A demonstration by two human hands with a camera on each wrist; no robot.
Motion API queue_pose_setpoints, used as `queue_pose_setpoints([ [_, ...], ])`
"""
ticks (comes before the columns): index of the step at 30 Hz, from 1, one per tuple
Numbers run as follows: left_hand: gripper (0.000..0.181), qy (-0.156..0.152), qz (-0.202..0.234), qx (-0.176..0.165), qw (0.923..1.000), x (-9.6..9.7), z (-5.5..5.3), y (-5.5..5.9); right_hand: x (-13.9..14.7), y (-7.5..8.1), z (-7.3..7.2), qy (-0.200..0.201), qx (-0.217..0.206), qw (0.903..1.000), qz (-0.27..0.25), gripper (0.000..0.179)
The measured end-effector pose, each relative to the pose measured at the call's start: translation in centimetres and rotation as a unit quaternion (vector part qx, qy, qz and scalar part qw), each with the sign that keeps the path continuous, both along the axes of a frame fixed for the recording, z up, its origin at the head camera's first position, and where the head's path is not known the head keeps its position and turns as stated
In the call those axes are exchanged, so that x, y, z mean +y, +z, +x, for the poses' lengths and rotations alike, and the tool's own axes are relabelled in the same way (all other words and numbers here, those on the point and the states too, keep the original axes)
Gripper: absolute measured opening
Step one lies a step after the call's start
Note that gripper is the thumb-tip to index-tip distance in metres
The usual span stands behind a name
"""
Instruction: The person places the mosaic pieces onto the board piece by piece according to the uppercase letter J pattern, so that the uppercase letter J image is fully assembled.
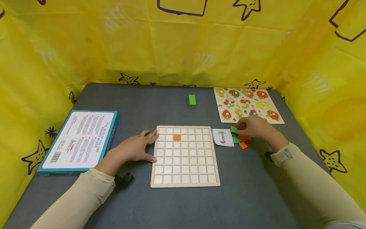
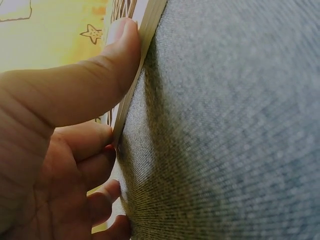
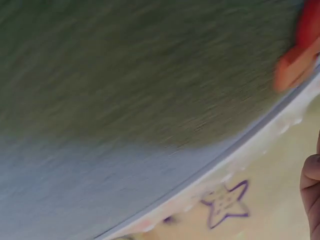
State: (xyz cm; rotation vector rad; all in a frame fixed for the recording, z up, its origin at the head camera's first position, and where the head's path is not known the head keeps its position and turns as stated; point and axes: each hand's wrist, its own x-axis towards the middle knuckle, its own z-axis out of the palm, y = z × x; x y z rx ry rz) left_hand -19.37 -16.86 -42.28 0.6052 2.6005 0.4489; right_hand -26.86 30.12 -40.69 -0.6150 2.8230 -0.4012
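Observation:
A square wooden grid board point(image 1: 185, 161) lies flat in the middle of the table, with one orange tile point(image 1: 177, 137) in its second row. My left hand point(image 1: 136, 147) rests at the board's left side, thumb and fingertips touching the rim; the left wrist view shows the thumb against the board's edge point(image 2: 148, 37). To the right of the board, my right hand point(image 1: 253, 128) pinches a green tile point(image 1: 233, 129) above a small pile. Loose orange tiles point(image 1: 243, 145) and another green tile point(image 1: 236, 140) lie under it. A paper pattern card point(image 1: 227, 142) sits between board and pile.
A green block point(image 1: 192, 101) stands behind the board. At the back right lies a wooden fruit puzzle point(image 1: 222, 109). On the left is a teal and white box point(image 1: 80, 140). Yellow patterned cloth point(image 1: 171, 41) surrounds the grey table point(image 1: 137, 105).

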Motion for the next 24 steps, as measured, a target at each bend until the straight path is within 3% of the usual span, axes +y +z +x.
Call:
queue_pose_setpoints([
  [3,0.106,0.004,0.000,0.000,1.0000,0.0,0.2,0.1,-2.3,0.1,0.1,0.027,0.014,0.9992,-0.025,0.022],
  [7,0.106,0.007,0.000,0.001,1.0000,0.0,0.4,0.3,-6.9,0.0,0.4,0.097,0.030,0.9936,-0.050,0.020],
  [14,0.106,0.008,-0.003,-0.004,1.0000,0.1,0.5,0.1,-14.2,-0.3,0.4,0.160,0.019,0.9856,-0.051,0.019],
  [24,0.106,0.006,-0.003,-0.004,1.0000,0.2,0.2,0.1,-17.6,-0.8,0.8,0.190,0.019,0.9809,-0.035,0.017],
])
